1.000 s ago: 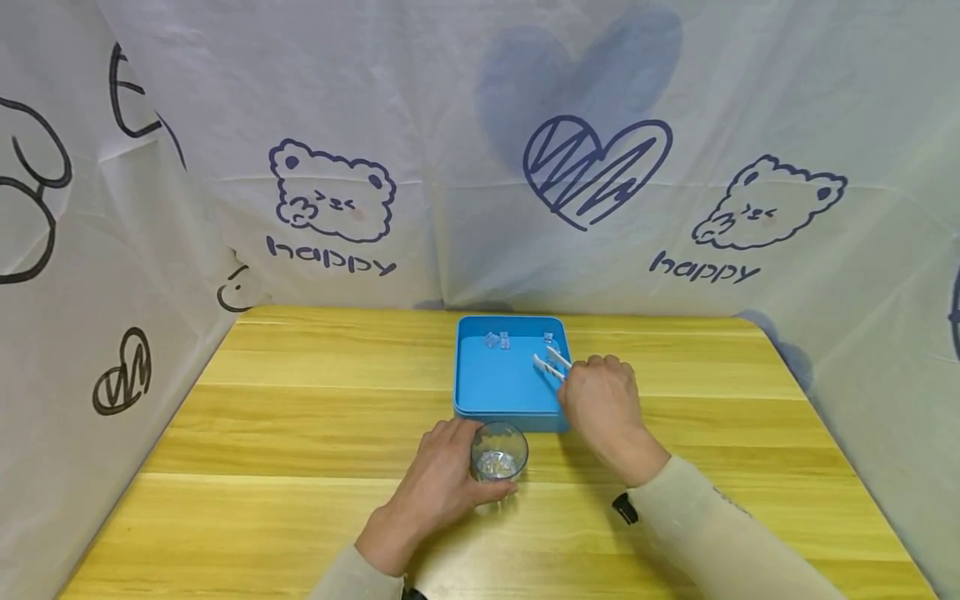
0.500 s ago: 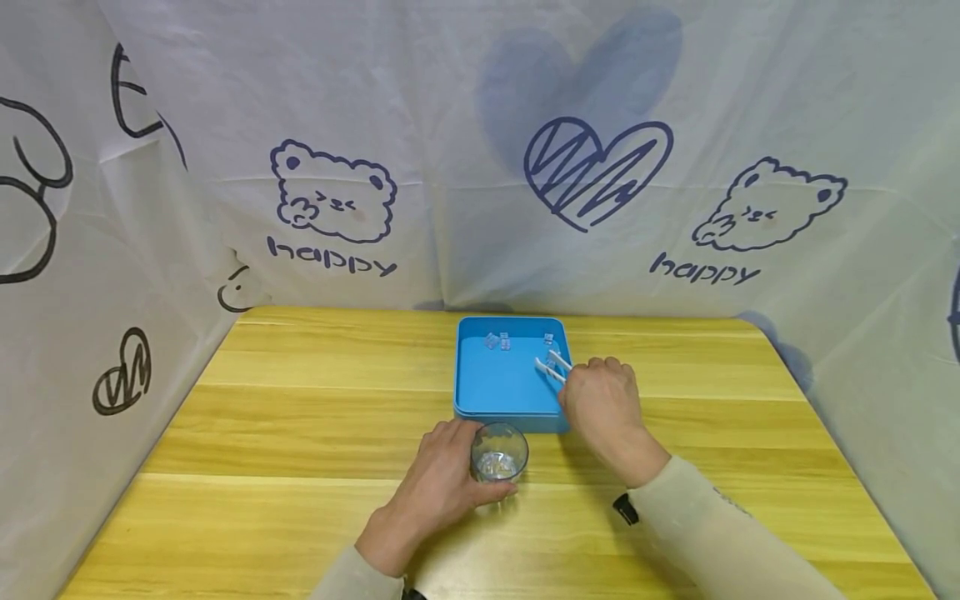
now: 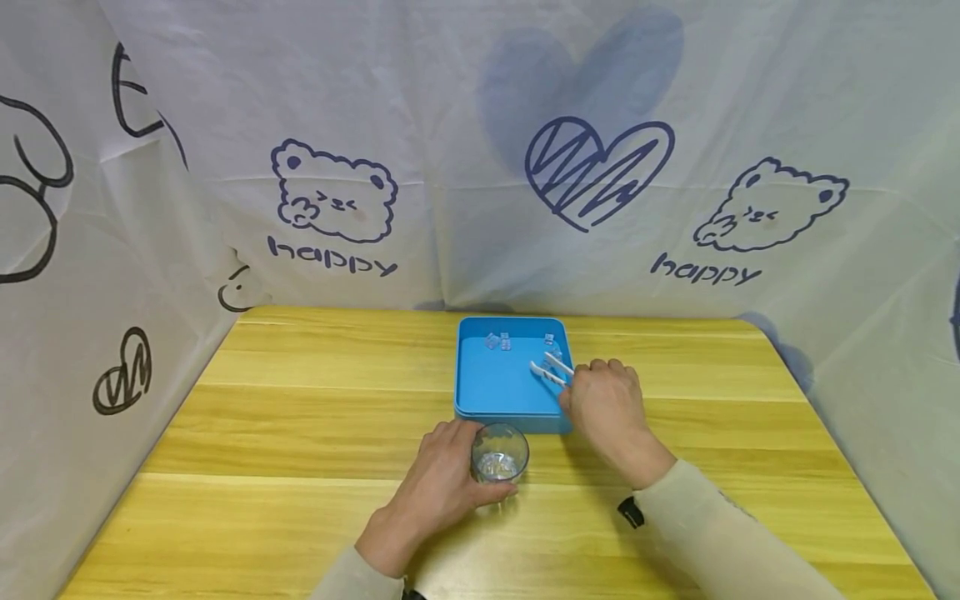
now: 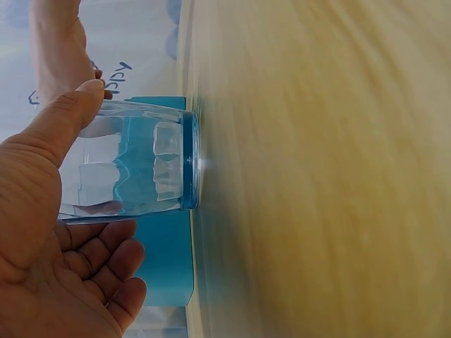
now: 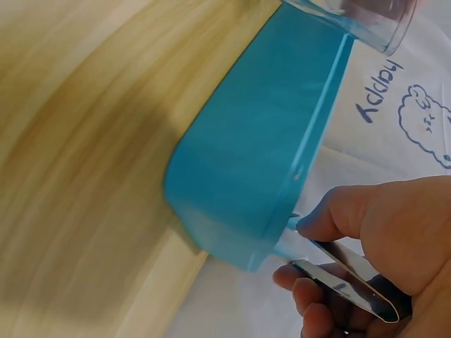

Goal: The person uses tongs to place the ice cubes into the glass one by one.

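Note:
My left hand [image 3: 438, 475] grips a clear drinking glass [image 3: 500, 454], thumb on the near side and fingers round the far side. The glass stands upright on the table, with clear pieces at its bottom. My right hand [image 3: 606, 408] holds small metal tongs [image 5: 352, 282] with white tips [image 3: 550, 371], pinched between thumb and fingers. The parted tips reach over the right side of a blue tray [image 3: 502, 383], close to clear cubes [image 3: 550, 339] near its right wall. Whether a cube lies between the tips I cannot tell. In the right wrist view, the tray wall hides the tips.
More clear cubes [image 3: 498, 341] lie toward the back left of the tray. The tray stands directly behind the glass on a wooden table [image 3: 315, 400]. White cloth [image 3: 450, 167] with drawings hangs behind and at both sides.
The tong tips have shifted slightly toward me and spread a little. My right hand has moved slightly to the right. My left hand and the glass have stayed in place.

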